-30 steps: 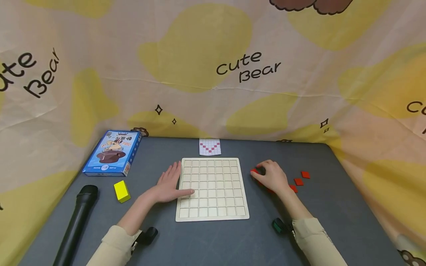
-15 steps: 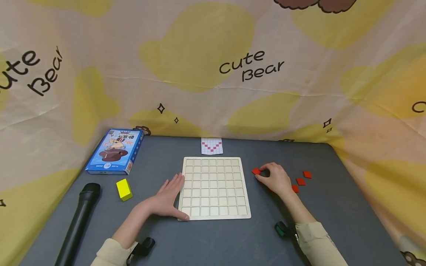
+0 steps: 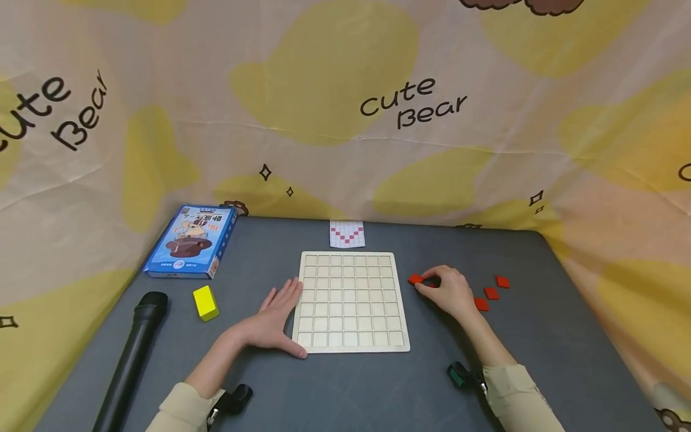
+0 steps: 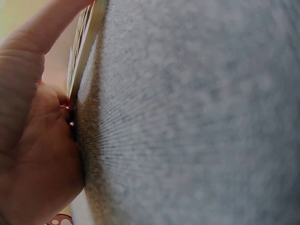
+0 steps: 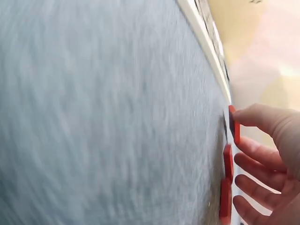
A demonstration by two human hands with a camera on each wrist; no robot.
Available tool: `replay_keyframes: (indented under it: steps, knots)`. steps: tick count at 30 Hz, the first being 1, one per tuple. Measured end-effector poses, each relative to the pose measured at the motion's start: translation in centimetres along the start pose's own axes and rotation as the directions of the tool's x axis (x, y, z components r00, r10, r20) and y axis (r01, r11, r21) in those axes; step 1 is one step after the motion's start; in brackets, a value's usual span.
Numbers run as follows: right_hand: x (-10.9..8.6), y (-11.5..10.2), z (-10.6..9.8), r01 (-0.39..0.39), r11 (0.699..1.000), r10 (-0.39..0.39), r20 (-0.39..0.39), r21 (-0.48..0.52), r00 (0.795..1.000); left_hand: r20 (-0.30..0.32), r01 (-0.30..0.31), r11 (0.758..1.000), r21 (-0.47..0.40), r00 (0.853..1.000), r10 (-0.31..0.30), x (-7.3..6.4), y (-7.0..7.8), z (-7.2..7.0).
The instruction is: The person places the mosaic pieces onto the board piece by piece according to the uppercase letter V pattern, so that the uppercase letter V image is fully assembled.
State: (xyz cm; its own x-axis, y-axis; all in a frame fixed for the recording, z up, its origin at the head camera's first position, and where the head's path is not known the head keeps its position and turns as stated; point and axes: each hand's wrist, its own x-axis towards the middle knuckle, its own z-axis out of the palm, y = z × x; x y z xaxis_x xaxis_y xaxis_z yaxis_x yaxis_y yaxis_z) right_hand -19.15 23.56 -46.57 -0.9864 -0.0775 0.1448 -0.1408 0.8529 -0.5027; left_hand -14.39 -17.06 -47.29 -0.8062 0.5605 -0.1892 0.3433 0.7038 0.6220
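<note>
A cream gridded board (image 3: 349,309) lies flat in the middle of the head view. My left hand (image 3: 270,327) rests along its left edge with fingers spread and the thumb at the near left corner. To the right of the board, my right hand (image 3: 449,292) pinches a red square tile (image 3: 415,279) between thumb and index finger. The right wrist view shows that pinched tile (image 5: 235,124) tilted on edge, with two more red tiles (image 5: 226,200) under the loosely bent other fingers. Farther right, several red tiles (image 3: 491,293) lie in a slanting row.
Behind the board lies a small card (image 3: 347,234) with a V of pink squares. At left are a blue box (image 3: 189,245), a yellow block (image 3: 206,303) and a long black microphone-shaped stick (image 3: 132,354). A patterned cloth (image 3: 324,174) hangs behind the grey table (image 3: 367,390).
My left hand has slid nearer me, its thumb going from over the cells to the board's near left corner. The right hand stays at the red tiles. The head view has shifted slightly.
</note>
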Motion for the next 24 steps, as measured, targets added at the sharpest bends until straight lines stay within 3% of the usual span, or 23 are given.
replay_keyframes:
  steps: [13, 18, 24]
  knots:
    - [-1.9, -4.8, 1.7, 0.171, 0.971, -0.179, 0.033, 0.170, 0.983, -0.001, 0.003, 1.000, 0.003, 1.000, -0.003, 0.1, -0.1, 0.0]
    - [-2.8, -6.7, 2.6, 0.239, 0.941, -0.269, 0.103, 0.238, 0.958, -0.004, -0.007, 1.000, 0.009, 1.000, 0.007, 0.1, -0.3, 0.0]
    - [-3.6, -8.2, 3.5, 0.328, 0.912, -0.370, 0.153, 0.246, 0.916, -0.012, -0.024, 0.999, 0.025, 1.000, 0.025, 0.0, -0.1, -0.1]
